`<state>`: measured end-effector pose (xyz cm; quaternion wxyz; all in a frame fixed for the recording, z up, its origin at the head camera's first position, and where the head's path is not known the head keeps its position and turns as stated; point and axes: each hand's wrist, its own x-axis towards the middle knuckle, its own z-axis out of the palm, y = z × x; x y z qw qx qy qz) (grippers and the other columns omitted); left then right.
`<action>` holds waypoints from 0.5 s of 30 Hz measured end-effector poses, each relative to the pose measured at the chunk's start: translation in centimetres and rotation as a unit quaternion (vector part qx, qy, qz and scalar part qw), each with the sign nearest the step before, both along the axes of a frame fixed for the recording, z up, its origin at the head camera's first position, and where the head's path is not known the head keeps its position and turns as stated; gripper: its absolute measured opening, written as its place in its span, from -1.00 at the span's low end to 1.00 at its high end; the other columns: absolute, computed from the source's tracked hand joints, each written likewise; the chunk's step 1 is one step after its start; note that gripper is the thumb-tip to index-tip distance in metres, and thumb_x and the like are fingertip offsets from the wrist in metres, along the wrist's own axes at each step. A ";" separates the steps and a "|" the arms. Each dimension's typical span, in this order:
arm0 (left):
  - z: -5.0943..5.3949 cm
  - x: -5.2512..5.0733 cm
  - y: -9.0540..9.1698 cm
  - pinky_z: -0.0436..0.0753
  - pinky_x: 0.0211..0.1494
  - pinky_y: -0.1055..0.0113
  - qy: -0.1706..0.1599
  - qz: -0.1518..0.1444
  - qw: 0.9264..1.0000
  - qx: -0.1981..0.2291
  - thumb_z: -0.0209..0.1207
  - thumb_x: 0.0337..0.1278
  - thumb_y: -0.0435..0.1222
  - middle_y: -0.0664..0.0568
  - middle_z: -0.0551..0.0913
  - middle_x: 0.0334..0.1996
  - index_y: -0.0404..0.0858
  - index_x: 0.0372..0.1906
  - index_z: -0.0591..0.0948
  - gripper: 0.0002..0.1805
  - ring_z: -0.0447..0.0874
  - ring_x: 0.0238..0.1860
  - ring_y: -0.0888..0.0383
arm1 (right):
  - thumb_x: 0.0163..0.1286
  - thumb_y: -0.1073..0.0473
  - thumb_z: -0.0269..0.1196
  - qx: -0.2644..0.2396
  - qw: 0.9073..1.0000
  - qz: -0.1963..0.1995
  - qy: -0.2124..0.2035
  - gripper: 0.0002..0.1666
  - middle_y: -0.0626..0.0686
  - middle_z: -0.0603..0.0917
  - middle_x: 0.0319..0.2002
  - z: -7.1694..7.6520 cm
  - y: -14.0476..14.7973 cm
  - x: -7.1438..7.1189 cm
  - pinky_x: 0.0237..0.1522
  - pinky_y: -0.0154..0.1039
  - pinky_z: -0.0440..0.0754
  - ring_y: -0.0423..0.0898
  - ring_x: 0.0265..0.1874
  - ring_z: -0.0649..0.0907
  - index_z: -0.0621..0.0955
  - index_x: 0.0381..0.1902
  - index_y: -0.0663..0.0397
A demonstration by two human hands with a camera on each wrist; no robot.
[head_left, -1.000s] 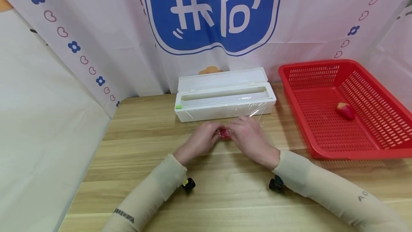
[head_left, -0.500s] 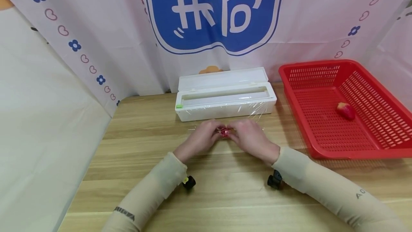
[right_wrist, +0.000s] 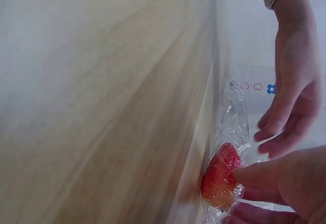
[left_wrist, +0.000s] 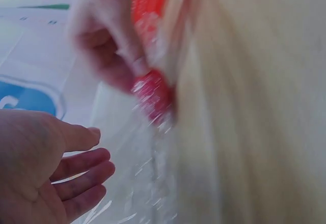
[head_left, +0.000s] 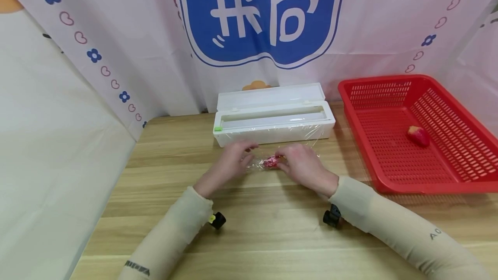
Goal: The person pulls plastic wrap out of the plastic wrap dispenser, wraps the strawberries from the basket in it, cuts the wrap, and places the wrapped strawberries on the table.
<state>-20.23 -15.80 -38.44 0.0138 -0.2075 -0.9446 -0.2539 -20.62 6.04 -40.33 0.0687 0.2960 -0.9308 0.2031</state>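
Pinching the film-wrapped red fruit (right_wrist: pixel 219 175) — right hand (head_left: pixel 304 165), left hand (head_left: pixel 227 162) nearby

Head view: forward and down over the counter (head_left: pixel 268 237), farthest off. Wrist views: close, from opposite sides, both sharing the wrapped red piece (right_wrist: pixel 221 175), left hand (head_left: pixel 228 160) and right hand (head_left: pixel 303 165).

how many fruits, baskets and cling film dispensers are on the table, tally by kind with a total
Fruits: 2 (wrapped fruit, unwrapped-looking fruit)
Baskets: 1 (red plastic basket)
Cling film dispensers: 1 (white cling film dispenser)
Total: 4
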 end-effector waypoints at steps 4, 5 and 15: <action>1.2 0.0 -2.2 0.64 0.21 0.04 0.074 0.030 0.996 -0.027 0.22 0.24 -0.40 -0.19 0.68 0.04 -0.34 0.14 0.61 -0.64 0.65 0.07 -0.10 | 0.22 0.15 0.43 0.002 1.000 0.001 -0.013 -0.78 0.00 0.81 -0.21 0.1 0.0 0.0 -0.12 -0.05 0.72 -0.01 -0.22 0.75 0.75 -0.16 -0.01; 1.4 0.0 -2.7 0.65 0.20 0.04 0.094 0.039 0.994 -0.037 0.22 0.23 -0.40 -0.21 0.67 0.03 -0.36 0.14 0.61 -0.63 0.65 0.05 -0.11 | 0.22 0.15 0.42 0.002 1.000 0.000 -0.014 -0.79 0.00 0.81 -0.21 0.1 0.0 0.0 -0.12 -0.05 0.72 -0.02 -0.22 0.75 0.75 -0.16 -0.01; 1.5 -0.1 -5.6 0.58 0.18 0.00 0.141 0.112 0.979 -0.093 0.17 0.27 -0.40 -0.23 0.62 0.01 -0.39 0.15 0.61 -0.64 0.57 0.04 -0.16 | 0.21 0.15 0.43 0.002 1.000 -0.001 -0.004 -0.81 -0.04 0.81 -0.26 0.0 0.0 -0.1 -0.22 -0.09 0.70 -0.06 -0.28 0.73 0.76 -0.19 -0.06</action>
